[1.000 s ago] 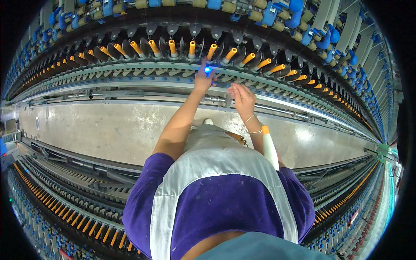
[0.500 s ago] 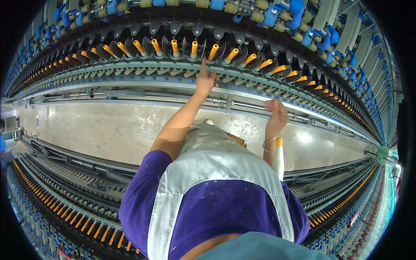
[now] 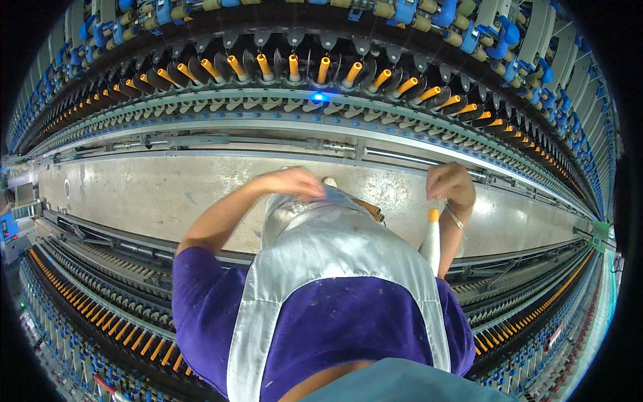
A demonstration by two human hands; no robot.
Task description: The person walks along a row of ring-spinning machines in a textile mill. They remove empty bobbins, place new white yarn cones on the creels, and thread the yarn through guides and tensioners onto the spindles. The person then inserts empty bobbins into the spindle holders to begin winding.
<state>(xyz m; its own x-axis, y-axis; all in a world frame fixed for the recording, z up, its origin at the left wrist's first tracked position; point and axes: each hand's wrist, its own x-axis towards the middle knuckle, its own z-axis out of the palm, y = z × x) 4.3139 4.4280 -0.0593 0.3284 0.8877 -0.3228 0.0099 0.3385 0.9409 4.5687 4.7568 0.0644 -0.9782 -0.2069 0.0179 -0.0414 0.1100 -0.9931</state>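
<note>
My left hand (image 3: 299,182) is smeared by motion in front of the apron (image 3: 335,234), so its fingers cannot be told. To the right, my right hand (image 3: 451,183) is raised with its fingers curled together; whatever they pinch is too small to make out. Just below them stands a white yarn bobbin (image 3: 433,242) with an orange top, at the apron's right side, its lower end hidden. Several brownish-orange tubes (image 3: 368,209) stick out at the apron's front. Neither hand touches the spinning frame ahead, with its row of orange-topped bobbins (image 3: 293,65).
A blue lamp (image 3: 318,97) glows on the rail below the bobbins. Blue and tan rollers (image 3: 408,12) line the machine's upper part. Behind me runs a second machine with orange tubes (image 3: 120,333). A pale floor aisle (image 3: 154,191) lies between the two machines.
My left hand has come down from the bobbin row to the apron. My right hand has shifted right and turned, its fingers now curled over the white bobbin. The blue lamp now shows lit.
</note>
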